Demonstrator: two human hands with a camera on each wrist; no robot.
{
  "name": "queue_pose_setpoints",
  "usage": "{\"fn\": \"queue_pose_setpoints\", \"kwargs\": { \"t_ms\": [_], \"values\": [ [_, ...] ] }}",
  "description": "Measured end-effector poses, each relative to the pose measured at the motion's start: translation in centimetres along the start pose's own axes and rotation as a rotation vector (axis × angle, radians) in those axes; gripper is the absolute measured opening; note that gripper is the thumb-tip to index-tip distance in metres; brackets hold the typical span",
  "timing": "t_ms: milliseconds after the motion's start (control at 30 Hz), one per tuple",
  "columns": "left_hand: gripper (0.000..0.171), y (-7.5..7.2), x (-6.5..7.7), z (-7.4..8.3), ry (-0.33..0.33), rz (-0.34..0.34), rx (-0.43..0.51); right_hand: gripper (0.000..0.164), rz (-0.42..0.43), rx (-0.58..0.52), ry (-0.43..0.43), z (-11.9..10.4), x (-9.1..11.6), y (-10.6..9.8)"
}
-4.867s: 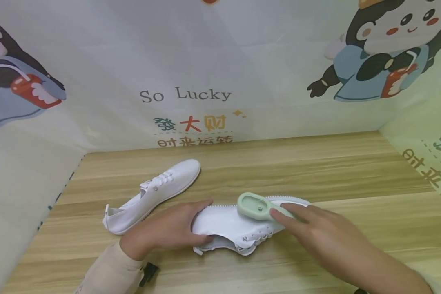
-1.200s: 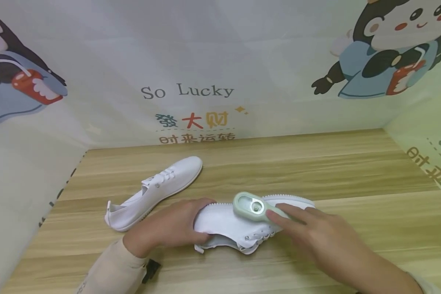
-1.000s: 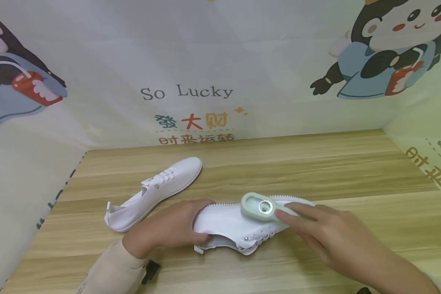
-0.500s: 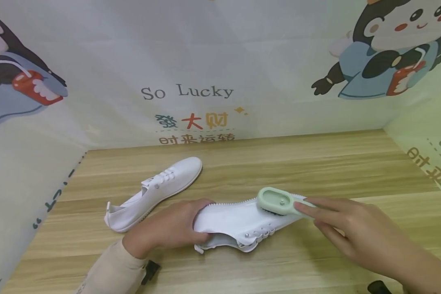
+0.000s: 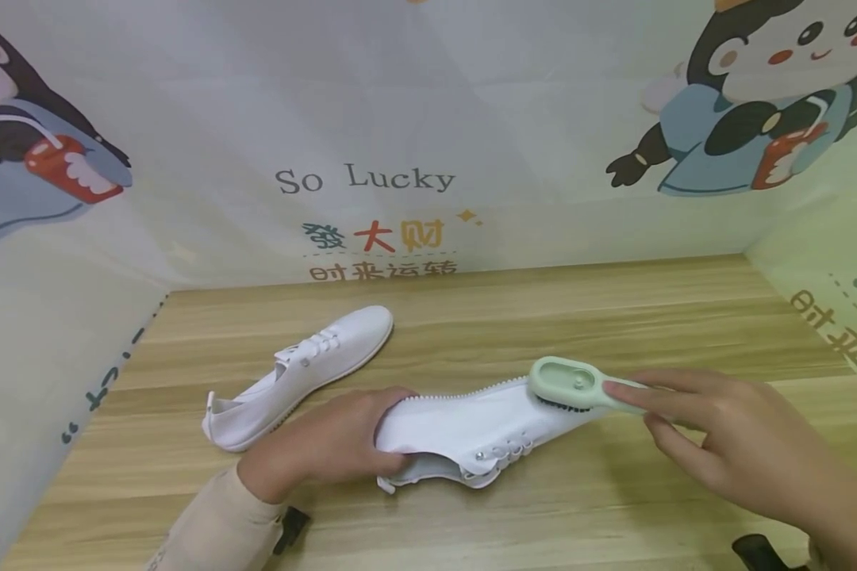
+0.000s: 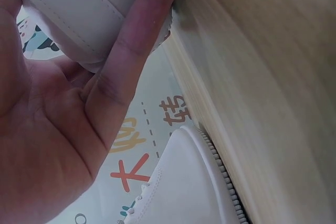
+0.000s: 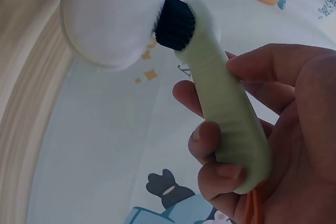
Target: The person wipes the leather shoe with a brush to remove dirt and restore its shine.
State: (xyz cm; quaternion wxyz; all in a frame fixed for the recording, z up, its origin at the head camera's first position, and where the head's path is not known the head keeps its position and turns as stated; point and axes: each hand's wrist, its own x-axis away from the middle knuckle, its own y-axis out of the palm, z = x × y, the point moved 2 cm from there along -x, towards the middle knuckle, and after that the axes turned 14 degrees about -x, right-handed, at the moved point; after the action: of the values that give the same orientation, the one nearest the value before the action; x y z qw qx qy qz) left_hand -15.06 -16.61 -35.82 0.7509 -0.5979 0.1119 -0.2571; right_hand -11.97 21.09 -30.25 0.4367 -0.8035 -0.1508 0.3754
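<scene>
A white lace-up shoe [image 5: 457, 424] lies tipped on its side in the head view, its opening facing the near edge. My left hand [image 5: 328, 436] grips its heel, thumb at the opening and fingers over the sole side. In my right hand [image 5: 728, 428] is a pale green shoe brush [image 5: 567, 383], held by its handle. Its dark bristles [image 7: 176, 23] point at the toe part of the shoe and sit right at its surface in the right wrist view. An orange cord loop [image 7: 254, 205] hangs from the handle's end.
The other white shoe [image 5: 307, 373] rests upright on the wood-grain table [image 5: 614, 317], behind and left of my left hand. A printed cloth backdrop [image 5: 371, 103] rises at the back and both sides. Dark straps [image 5: 291, 530] show near my wrists.
The brush in my right hand has slid right along the shoe, from its middle to the toe. My left hand keeps its grip on the heel.
</scene>
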Motion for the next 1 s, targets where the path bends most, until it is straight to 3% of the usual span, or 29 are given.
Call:
{"fn": "queue_pose_setpoints", "kwargs": {
  "t_ms": [267,533,1000],
  "values": [
    [0.058,-0.1,0.0,0.1,0.024,0.013,-0.008,0.048,0.004,0.015,0.043,0.2,0.1,-0.9],
    [0.058,0.0,-0.1,0.1,0.009,0.011,-0.003,0.050,-0.002,-0.002,0.055,0.3,0.0,-0.5],
    [0.057,0.1,-0.2,0.1,0.010,0.017,0.002,0.052,0.003,-0.051,-0.036,-0.7,-0.7,1.3]
  ]
}}
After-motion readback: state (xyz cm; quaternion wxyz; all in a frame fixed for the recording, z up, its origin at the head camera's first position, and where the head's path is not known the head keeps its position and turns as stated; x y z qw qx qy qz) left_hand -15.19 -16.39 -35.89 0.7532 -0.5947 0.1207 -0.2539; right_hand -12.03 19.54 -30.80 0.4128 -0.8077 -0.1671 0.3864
